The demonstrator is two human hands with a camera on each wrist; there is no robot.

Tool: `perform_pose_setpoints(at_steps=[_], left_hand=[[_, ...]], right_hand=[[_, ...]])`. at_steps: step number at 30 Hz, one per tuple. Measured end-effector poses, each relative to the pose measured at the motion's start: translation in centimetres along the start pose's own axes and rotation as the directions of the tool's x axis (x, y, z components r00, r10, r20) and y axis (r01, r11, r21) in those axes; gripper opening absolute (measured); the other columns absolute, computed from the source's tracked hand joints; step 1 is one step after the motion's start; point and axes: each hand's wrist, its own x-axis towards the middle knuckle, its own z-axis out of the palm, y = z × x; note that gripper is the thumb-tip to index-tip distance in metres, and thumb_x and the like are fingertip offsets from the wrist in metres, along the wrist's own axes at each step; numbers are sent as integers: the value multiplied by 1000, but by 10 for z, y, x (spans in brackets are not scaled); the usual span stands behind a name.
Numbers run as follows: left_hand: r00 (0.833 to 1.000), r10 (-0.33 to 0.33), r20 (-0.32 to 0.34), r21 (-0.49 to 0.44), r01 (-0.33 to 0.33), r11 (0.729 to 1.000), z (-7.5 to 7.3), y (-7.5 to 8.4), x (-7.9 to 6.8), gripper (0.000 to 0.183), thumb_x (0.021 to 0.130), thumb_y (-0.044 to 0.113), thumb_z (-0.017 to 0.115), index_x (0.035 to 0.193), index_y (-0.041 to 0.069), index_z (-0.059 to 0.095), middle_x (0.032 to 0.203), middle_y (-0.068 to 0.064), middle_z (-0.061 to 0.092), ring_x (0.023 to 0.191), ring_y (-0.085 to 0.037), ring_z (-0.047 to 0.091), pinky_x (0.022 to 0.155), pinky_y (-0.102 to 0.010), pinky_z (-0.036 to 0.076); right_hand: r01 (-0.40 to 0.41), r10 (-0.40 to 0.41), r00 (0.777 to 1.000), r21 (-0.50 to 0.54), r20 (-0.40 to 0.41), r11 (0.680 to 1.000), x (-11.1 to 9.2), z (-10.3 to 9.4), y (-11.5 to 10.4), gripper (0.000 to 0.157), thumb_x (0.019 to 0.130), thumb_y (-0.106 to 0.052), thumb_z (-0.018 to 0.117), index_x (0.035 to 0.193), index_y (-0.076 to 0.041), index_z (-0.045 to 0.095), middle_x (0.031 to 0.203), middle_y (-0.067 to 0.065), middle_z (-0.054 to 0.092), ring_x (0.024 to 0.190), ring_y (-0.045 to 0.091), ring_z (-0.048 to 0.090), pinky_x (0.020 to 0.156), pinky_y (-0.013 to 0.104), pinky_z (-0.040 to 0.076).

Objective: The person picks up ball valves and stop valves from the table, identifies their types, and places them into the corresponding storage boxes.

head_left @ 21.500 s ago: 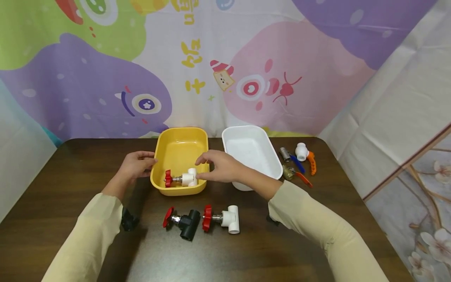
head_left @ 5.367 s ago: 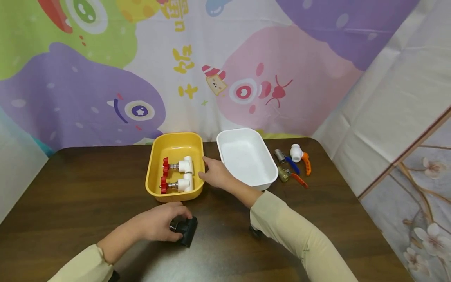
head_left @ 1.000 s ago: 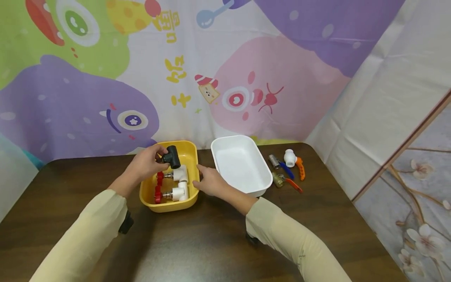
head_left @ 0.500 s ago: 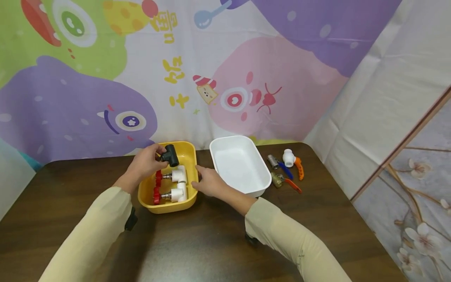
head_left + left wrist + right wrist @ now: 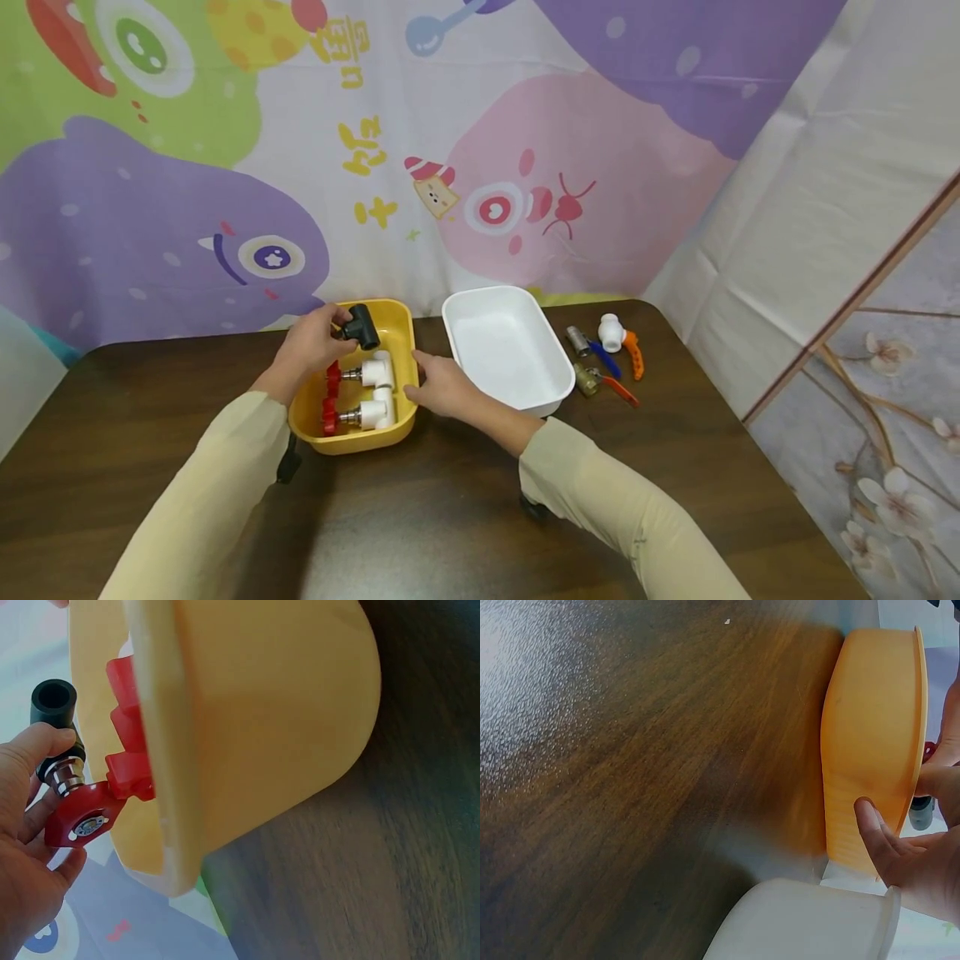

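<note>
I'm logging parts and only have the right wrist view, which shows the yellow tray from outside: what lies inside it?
Observer: In the head view, two white valves with red handwheels lie in the yellow tray, one nearer the person than the other.
Operator: What is the left hand holding?
Observer: A black valve; the left wrist view shows that it has its own red handwheel.
Operator: Anything to the right of the white tray?
Observer: Yes, three more valves lie on the table, with orange, blue and orange-red levers.
</note>
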Motion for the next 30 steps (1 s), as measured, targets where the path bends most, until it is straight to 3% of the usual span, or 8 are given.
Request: perform_pose_setpoints(at_steps=[10, 21, 30], left_hand=[[1000, -24, -3, -11, 24, 1000, 2, 2, 8, 42, 87, 14, 63, 124, 1, 46, 122, -23, 53, 103, -36, 52, 97, -51, 45], [999, -50, 8, 2, 50, 999, 8, -6, 11, 42, 89, 12, 61, 125, 1, 45, 127, -24, 50, 111, -40, 49, 102, -53, 40], [999, -52, -5, -1, 52, 999, 12, -9, 14, 40, 89, 13, 60, 125, 0, 46, 128, -23, 49, 112, -40, 49, 102, -54, 40]], right_hand=[[20, -20, 1000, -48, -12, 999, -2, -1, -1, 63, 89, -24, 61, 142, -2, 36, 125, 11, 61, 107, 17, 60, 86, 25, 51], [12, -12, 1000, -22, -2, 1000, -2, 0, -1, 64, 89, -23, 62, 143, -3, 35, 122, 10, 62, 94, 12, 60, 76, 19, 50], [1, -1, 1000, -29, -1, 1000, -2, -1, 0, 64, 89, -25, 62, 143, -4, 35, 125, 10, 61, 99, 14, 61, 78, 20, 50]])
